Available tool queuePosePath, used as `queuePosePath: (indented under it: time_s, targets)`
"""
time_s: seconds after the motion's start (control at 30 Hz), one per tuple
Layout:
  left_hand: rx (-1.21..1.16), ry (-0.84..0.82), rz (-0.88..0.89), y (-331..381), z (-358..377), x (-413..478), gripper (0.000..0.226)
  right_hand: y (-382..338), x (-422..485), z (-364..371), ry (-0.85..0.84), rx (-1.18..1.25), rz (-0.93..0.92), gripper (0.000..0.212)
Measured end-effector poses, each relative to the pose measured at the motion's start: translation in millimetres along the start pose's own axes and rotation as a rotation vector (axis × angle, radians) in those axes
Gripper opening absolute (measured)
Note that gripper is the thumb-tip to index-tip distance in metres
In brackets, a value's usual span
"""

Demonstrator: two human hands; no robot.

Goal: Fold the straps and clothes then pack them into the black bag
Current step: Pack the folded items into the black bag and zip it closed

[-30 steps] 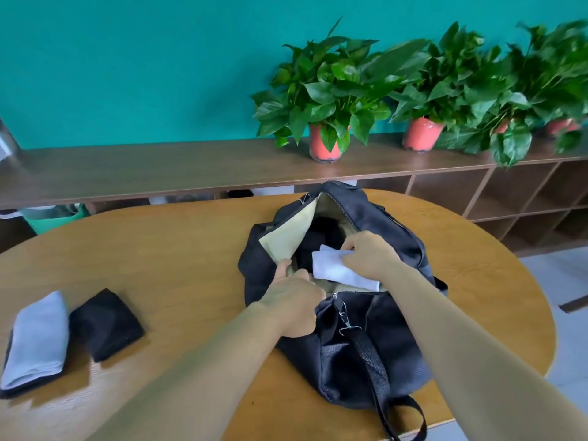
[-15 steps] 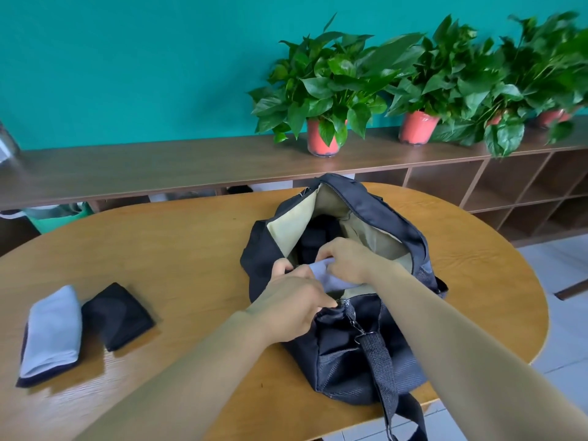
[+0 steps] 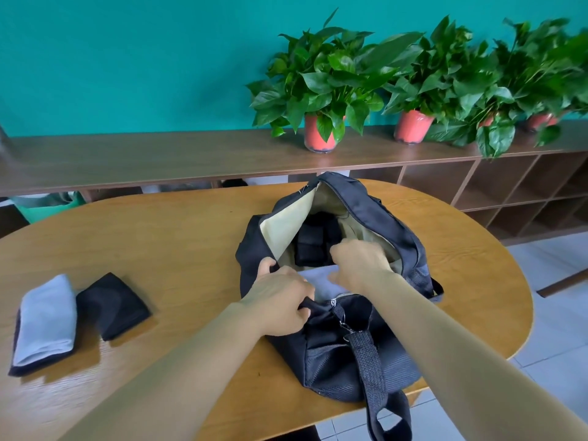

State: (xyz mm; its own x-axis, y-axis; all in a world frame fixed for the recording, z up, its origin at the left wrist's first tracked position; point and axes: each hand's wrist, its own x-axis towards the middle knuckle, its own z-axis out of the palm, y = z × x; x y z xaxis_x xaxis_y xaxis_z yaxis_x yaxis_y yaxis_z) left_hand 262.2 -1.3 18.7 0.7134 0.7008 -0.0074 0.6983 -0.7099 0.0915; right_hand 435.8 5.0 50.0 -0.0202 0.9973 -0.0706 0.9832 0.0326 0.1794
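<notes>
Two hands stay at the black bag (image 3: pixel 337 364) on the tabletop (image 3: pixel 159 243), the left hand (image 3: pixel 280 300) gripping its near rim. The pale cloth (image 3: pixel 318 283), above the opening a second ago, now lies inside beneath the curled right hand (image 3: pixel 359 262); whether it pinches, I cannot tell

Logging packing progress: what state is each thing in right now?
black bag, unzipped, mouth open, on the table.
left hand, grips the bag's near rim.
right hand, fingers curled over the opening; grip unclear.
pale cloth, inside the bag.
black bundles, folded, inside the bag.
grey cloth, folded, on the table.
black cloth, folded, beside it.
</notes>
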Motion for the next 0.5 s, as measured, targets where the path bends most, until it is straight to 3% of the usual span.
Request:
queuePosePath:
  time_s: [0.07,0.23,0.4,0.5]
  targets:
    - [-0.008,-0.039,-0.011,1,-2,3,0.008,1,-5,4,0.043,0.046,-0.059,0.013]
    - [-0.048,-0.033,-0.017,2,0,7,0.01,14,-1,23,-0.239,0.129,-0.051,0.019]
    - [-0.222,-0.061,-0.025,4,-6,8,0.008,14,10,25,-0.208,0.074,-0.029,0.025]
    - [-0.355,-0.107,-0.05,4,-16,7,0.009,19,9,26,-0.235,0.151,0.023,0.016]
